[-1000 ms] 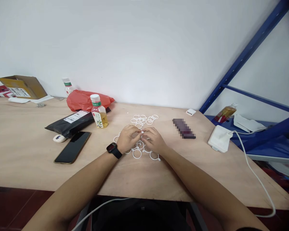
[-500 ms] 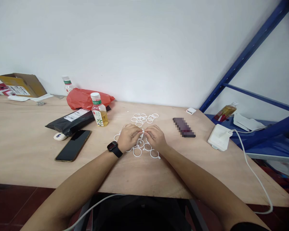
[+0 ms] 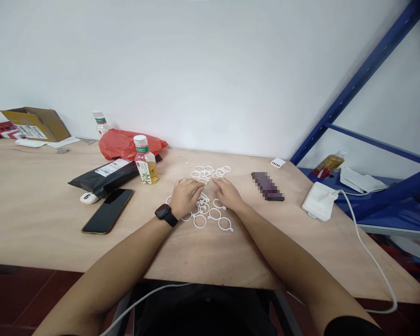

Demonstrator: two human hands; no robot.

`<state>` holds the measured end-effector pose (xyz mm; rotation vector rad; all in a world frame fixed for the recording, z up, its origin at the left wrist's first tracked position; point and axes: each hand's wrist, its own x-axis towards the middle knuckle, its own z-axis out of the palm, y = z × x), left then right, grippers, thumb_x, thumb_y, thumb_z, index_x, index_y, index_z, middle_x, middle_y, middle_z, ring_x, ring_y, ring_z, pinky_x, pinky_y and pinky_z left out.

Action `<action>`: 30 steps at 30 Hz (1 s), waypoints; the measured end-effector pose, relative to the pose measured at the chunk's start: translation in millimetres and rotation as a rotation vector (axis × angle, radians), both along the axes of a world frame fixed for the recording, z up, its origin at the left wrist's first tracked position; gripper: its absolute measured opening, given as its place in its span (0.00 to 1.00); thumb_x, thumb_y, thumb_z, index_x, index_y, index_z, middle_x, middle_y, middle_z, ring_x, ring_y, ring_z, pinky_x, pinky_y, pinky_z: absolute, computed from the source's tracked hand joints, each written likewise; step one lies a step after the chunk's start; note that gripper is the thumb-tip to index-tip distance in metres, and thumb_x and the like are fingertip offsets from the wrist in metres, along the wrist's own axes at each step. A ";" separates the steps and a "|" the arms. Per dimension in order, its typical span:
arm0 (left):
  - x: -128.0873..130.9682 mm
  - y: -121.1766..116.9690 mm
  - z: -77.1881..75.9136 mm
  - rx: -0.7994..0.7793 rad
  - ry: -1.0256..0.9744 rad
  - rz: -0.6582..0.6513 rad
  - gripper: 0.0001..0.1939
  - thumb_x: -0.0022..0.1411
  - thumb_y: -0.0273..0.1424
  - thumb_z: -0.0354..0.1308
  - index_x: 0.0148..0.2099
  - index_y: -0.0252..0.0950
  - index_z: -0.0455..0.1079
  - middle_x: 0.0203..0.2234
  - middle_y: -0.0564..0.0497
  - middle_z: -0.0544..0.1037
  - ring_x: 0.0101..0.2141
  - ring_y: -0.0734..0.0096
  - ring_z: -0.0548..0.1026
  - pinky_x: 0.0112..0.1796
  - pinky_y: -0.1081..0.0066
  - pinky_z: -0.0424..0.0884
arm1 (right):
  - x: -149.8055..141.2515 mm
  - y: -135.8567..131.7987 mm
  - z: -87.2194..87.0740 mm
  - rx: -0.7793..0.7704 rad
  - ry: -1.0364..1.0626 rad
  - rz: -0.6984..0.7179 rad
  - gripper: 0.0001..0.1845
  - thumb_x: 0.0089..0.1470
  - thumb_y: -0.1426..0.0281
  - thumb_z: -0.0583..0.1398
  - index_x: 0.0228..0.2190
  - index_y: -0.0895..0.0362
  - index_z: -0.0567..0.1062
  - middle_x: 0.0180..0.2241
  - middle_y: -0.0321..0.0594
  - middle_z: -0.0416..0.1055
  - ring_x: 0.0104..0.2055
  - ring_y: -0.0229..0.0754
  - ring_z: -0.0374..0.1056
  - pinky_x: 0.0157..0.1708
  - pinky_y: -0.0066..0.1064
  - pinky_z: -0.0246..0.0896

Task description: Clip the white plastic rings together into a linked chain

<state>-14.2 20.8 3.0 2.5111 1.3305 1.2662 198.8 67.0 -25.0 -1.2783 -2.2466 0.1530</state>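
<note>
Several white plastic rings, like curtain rings with small eyelets, lie on the wooden table. A near group (image 3: 200, 221) spreads under and between my hands, and a far group (image 3: 226, 169) lies just beyond my fingertips. My left hand (image 3: 186, 198), with a black watch (image 3: 166, 213) on its wrist, has thumb and forefinger pinched together over the near rings. What they hold is too small to make out. My right hand (image 3: 228, 195) is apart from it, with the forefinger stretched towards the far group and nothing visible in its fingers.
Left of my hands are a drink bottle (image 3: 147, 165), a black parcel (image 3: 98, 179), a red bag (image 3: 121, 144) and a phone (image 3: 108, 212). Another phone (image 3: 268, 186), a white charger (image 3: 320, 200) with its cable, and a blue metal frame (image 3: 357, 81) are on the right.
My fingertips, together over the rings before, have come apart. The right forefinger has straightened, and the left pinch remains closed. The view has shifted slightly.
</note>
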 end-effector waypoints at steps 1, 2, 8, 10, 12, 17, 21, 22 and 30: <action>0.1 0.3 -0.6 -0.009 -0.003 0.000 0.10 0.67 0.33 0.53 0.43 0.41 0.75 0.37 0.50 0.80 0.41 0.65 0.74 0.45 0.61 0.65 | -0.5 3.1 -0.9 -0.020 -0.084 0.005 0.24 0.60 0.71 0.53 0.58 0.55 0.66 0.55 0.47 0.67 0.55 0.48 0.62 0.54 0.40 0.57; 0.4 0.7 -1.4 -0.017 -0.005 0.000 0.09 0.67 0.34 0.53 0.43 0.41 0.75 0.37 0.50 0.80 0.41 0.65 0.74 0.45 0.61 0.65 | -1.5 5.2 -1.4 -0.032 -0.157 0.013 0.25 0.61 0.71 0.52 0.60 0.54 0.64 0.59 0.46 0.64 0.57 0.49 0.60 0.56 0.41 0.55; 0.6 2.8 -7.0 -0.055 -0.002 0.002 0.09 0.66 0.34 0.54 0.42 0.41 0.75 0.36 0.50 0.80 0.41 0.65 0.74 0.46 0.60 0.66 | -6.1 2.8 0.4 -0.036 -0.229 0.061 0.18 0.62 0.69 0.54 0.53 0.49 0.71 0.58 0.41 0.66 0.54 0.47 0.62 0.53 0.41 0.54; 0.2 3.5 -8.2 -0.066 -0.009 0.005 0.09 0.66 0.34 0.54 0.42 0.40 0.75 0.36 0.50 0.80 0.40 0.64 0.74 0.46 0.60 0.66 | -5.3 0.0 0.6 -0.010 -0.168 0.058 0.14 0.60 0.70 0.56 0.46 0.51 0.75 0.50 0.42 0.72 0.50 0.46 0.64 0.50 0.38 0.56; -0.1 4.2 -8.9 -0.073 -0.020 0.004 0.09 0.66 0.35 0.55 0.41 0.40 0.75 0.36 0.50 0.80 0.40 0.64 0.74 0.46 0.60 0.66 | -4.5 -2.0 0.4 0.007 -0.119 0.019 0.08 0.58 0.70 0.58 0.38 0.54 0.76 0.42 0.42 0.75 0.45 0.46 0.65 0.46 0.37 0.58; -0.1 4.7 -9.5 -0.099 -0.034 -0.008 0.09 0.65 0.35 0.55 0.40 0.40 0.75 0.36 0.50 0.80 0.40 0.64 0.75 0.46 0.60 0.67 | -3.4 -1.2 -1.0 0.000 0.012 -0.126 0.12 0.53 0.76 0.58 0.41 0.57 0.74 0.38 0.42 0.75 0.42 0.45 0.67 0.43 0.35 0.59; 1.0 4.2 -9.7 -0.123 -0.007 -0.011 0.09 0.65 0.35 0.55 0.40 0.40 0.76 0.36 0.50 0.80 0.41 0.64 0.75 0.46 0.61 0.67 | -1.8 2.1 -3.0 0.009 0.022 -0.099 0.21 0.53 0.73 0.60 0.50 0.55 0.72 0.38 0.41 0.75 0.41 0.45 0.68 0.43 0.34 0.60; 1.3 4.0 -10.0 -0.127 0.000 -0.016 0.09 0.65 0.35 0.55 0.40 0.40 0.76 0.36 0.50 0.80 0.40 0.64 0.75 0.46 0.60 0.67 | -1.4 2.8 -3.6 0.003 0.002 -0.084 0.18 0.53 0.73 0.60 0.47 0.55 0.74 0.37 0.41 0.75 0.40 0.44 0.67 0.43 0.34 0.59; 2.1 3.2 -11.1 -0.131 0.019 -0.020 0.10 0.65 0.36 0.56 0.44 0.40 0.75 0.38 0.49 0.79 0.42 0.63 0.74 0.47 0.59 0.68 | -2.4 1.0 -0.4 0.052 0.076 -0.060 0.04 0.54 0.73 0.59 0.33 0.56 0.75 0.33 0.39 0.75 0.38 0.43 0.68 0.40 0.34 0.59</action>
